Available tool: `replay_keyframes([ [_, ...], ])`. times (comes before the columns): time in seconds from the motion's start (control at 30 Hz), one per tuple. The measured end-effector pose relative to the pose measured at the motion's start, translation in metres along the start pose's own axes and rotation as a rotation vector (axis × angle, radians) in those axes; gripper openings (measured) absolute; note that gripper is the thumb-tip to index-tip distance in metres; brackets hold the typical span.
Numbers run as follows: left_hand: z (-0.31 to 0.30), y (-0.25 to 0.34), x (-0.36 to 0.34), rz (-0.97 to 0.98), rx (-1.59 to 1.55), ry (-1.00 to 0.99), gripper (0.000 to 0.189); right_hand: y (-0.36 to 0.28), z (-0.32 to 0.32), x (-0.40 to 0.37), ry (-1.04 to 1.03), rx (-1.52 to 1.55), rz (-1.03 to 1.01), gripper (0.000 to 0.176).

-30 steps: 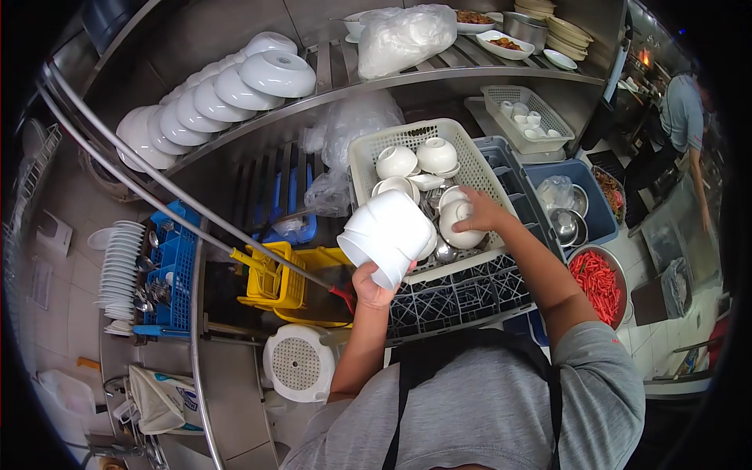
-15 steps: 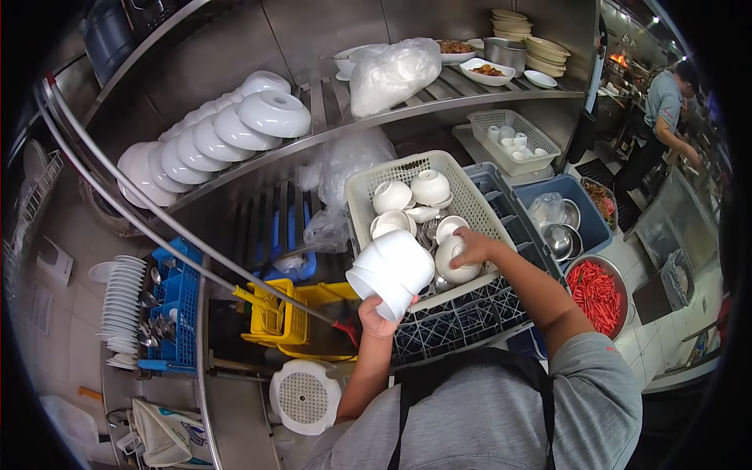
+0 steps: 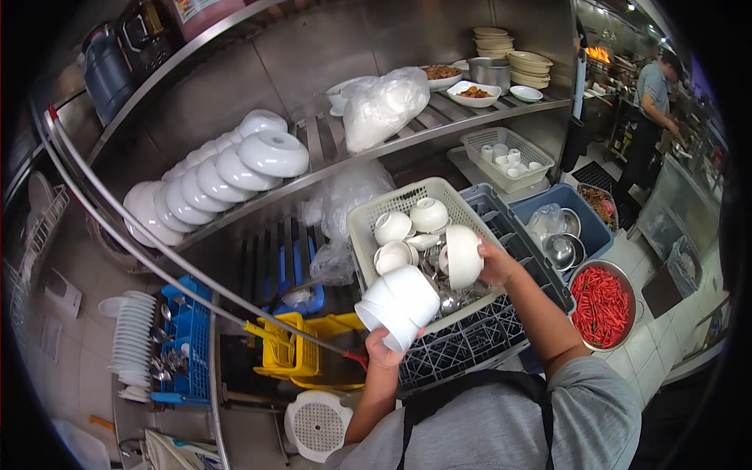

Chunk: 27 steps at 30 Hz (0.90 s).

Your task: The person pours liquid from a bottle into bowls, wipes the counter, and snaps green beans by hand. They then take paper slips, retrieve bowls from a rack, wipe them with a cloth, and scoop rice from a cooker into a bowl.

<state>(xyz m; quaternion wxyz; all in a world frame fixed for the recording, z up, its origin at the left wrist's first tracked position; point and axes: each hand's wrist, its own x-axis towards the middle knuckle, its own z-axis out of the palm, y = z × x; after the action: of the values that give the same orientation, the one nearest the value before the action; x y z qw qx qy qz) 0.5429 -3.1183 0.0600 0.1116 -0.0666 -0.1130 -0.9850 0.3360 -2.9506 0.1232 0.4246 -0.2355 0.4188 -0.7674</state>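
Observation:
My left hand is closed around a stack of white bowls, tilted on its side with the rims toward the lower left. In my right hand is a single white bowl, turned on its side and held by its base over the right part of a cream plastic basket. Inside the basket, more white bowls lie among loose metal cutlery. The stack covers the basket's near left corner, and the fingers of my left hand are partly hidden behind the bowls.
The basket rests on grey dish racks. Upturned white bowls and a plastic bag line the steel shelf. To the right stand a pan of red chillies and a blue tub. A co-worker stands farther off.
My right hand has raised and turned its bowl so that it stands on edge above the basket. The stack in my left hand has shifted slightly right and down in view.

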Motion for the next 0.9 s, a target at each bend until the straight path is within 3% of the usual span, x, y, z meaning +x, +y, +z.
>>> replay_keyframes([
  [0.23,0.021,-0.014,0.000,-0.178,0.168,0.020,0.074,0.014,0.032,-0.040,-0.166,0.154,0.025,0.083],
  [0.53,0.016,-0.056,-0.049,-0.485,0.387,0.231,0.073,0.045,0.026,-0.139,-0.037,0.224,0.080,0.079],
  [0.7,0.035,-0.113,-0.062,-0.692,0.435,0.255,0.071,0.056,-0.002,-0.218,0.094,0.278,0.012,0.078],
  [0.9,0.057,-0.223,-0.075,-0.895,0.391,0.141,0.067,0.038,-0.030,-0.347,0.348,0.219,-0.170,0.071],
])
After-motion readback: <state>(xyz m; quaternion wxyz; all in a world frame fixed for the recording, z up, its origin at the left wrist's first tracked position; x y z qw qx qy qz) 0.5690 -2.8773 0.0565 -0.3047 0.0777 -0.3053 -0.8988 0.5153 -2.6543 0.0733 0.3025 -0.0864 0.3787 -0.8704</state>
